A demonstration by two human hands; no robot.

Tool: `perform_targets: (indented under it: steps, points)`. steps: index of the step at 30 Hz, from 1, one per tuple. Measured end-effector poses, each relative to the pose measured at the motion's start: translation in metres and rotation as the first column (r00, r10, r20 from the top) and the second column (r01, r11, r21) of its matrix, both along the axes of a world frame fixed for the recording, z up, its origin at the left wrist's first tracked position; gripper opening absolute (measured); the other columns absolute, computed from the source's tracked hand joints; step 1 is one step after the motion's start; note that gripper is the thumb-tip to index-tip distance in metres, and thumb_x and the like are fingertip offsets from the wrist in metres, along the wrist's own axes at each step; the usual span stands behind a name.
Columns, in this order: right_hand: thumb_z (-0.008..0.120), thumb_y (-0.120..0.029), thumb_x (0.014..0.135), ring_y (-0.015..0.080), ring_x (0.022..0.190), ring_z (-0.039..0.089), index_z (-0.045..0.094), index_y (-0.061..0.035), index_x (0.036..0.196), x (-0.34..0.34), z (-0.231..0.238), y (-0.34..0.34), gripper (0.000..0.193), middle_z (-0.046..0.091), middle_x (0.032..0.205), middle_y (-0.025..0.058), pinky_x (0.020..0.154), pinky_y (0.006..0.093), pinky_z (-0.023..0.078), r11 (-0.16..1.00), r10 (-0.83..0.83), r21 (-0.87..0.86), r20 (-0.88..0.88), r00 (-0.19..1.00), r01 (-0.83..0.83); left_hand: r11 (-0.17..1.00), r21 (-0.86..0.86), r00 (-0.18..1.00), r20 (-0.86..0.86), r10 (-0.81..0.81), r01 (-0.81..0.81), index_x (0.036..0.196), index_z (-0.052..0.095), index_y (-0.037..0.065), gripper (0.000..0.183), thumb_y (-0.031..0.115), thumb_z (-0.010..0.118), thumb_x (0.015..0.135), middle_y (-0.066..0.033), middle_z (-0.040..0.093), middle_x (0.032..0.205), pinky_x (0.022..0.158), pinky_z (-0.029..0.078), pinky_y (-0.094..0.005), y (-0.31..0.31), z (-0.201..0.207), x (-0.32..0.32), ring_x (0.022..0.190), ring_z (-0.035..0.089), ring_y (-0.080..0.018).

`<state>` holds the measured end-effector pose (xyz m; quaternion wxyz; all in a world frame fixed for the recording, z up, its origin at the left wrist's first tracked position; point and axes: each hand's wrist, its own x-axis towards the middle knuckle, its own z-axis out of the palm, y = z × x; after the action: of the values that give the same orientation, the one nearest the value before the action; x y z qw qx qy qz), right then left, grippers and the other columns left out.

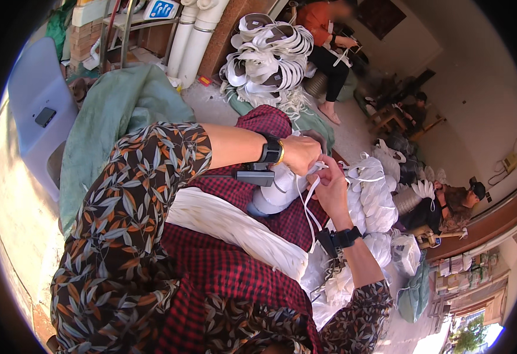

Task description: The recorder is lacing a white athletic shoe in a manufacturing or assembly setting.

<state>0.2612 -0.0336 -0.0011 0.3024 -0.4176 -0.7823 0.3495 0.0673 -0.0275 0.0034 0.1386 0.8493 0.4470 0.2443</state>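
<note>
A white shoe upper [274,193] rests on my lap over a red-and-black checked cloth [223,264], partly hidden by my forearm and hands. My left hand [301,154] is closed at its far end, pinching a white shoelace. Close beside it, my right hand [331,184] also has fingers and thumb pressed on the white shoelace [311,217], whose loose length hangs in loops below. Across my lap lies a thick bundle of white laces [235,230]. Each wrist carries a dark strapped device.
White shoe uppers are heaped beyond my hands [270,56] and to my right [373,197]. A green sack [123,112] and a pale chair [40,112] with a phone [45,117] stand left. Other people sit working at the back [323,44] and right [456,206].
</note>
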Motion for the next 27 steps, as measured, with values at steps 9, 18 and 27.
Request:
perform_targets:
  steps: [9, 18, 27]
  points:
    - [0.071, -0.004, 0.085, 0.0082, 0.064, 0.063, 0.049, -0.0089, 0.126, 0.001, 0.003, -0.001, 0.047, 0.066, 0.074, 0.0041, 0.055, 0.0239, 0.049, 0.968, 0.014, 0.235, 0.307, 0.952, -0.090, 0.972, 0.231, 0.985, -0.170, 0.003, 0.037, 0.070, 0.066, -0.003, 0.006, 0.001, 0.064, 0.066, -0.0216, 0.065, 0.078, 0.064, 0.052, -0.0493, 0.001, 0.011, -0.013, 0.079, 0.067, -0.0390]
    - [0.069, -0.008, 0.085, 0.0147, 0.058, 0.062, 0.053, -0.0102, 0.120, -0.001, 0.005, -0.002, 0.039, 0.062, 0.067, 0.0060, 0.056, 0.0319, 0.051, 0.976, 0.057, 0.193, 0.215, 0.975, -0.099, 0.758, 0.383, 0.767, -0.166, 0.619, -0.528, 0.074, 0.063, 0.005, 0.003, 0.003, 0.061, 0.074, -0.0144, 0.062, 0.085, 0.076, 0.050, -0.0431, -0.017, 0.063, -0.307, 0.087, 0.061, -0.0345]
    - [0.063, 0.003, 0.083, 0.0107, 0.068, 0.062, 0.058, -0.0048, 0.116, 0.007, -0.003, -0.008, 0.034, 0.066, 0.079, 0.0064, 0.064, 0.0279, 0.052, 0.981, 0.075, 0.178, 0.029, 0.997, -0.079, 0.550, 0.254, 0.522, -0.173, 0.835, -0.796, 0.085, 0.069, 0.007, 0.012, 0.004, 0.062, 0.076, -0.0203, 0.069, 0.094, 0.084, 0.054, -0.0481, -0.033, 0.012, -0.368, 0.095, 0.066, -0.0414]
